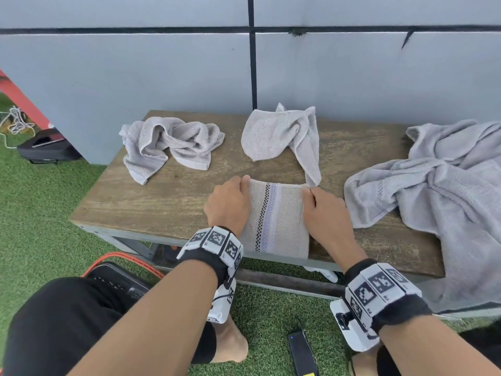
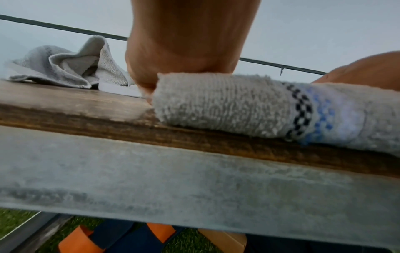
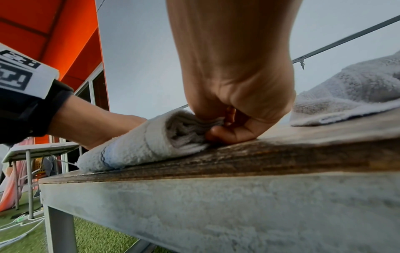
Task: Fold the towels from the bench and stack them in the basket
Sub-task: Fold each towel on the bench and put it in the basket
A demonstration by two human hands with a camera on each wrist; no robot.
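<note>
A folded beige towel point(image 1: 276, 218) with a checkered blue stripe lies at the front edge of the wooden bench point(image 1: 168, 202). My left hand point(image 1: 230, 202) grips its left side, fingers curled over the far corner. My right hand point(image 1: 322, 210) pinches its right edge; in the right wrist view the thumb and fingers of that hand point(image 3: 229, 126) clamp the folded layers of the towel point(image 3: 142, 145). The left wrist view shows the left hand point(image 2: 151, 85) curled at the end of the towel point(image 2: 227, 106). No basket is in view.
Three unfolded grey towels lie on the bench: a crumpled one point(image 1: 170, 145) at the back left, one point(image 1: 282, 137) at the back middle, a large one point(image 1: 433, 191) hanging over the right end. A grey wall stands behind. A dark device point(image 1: 302, 354) lies on the grass.
</note>
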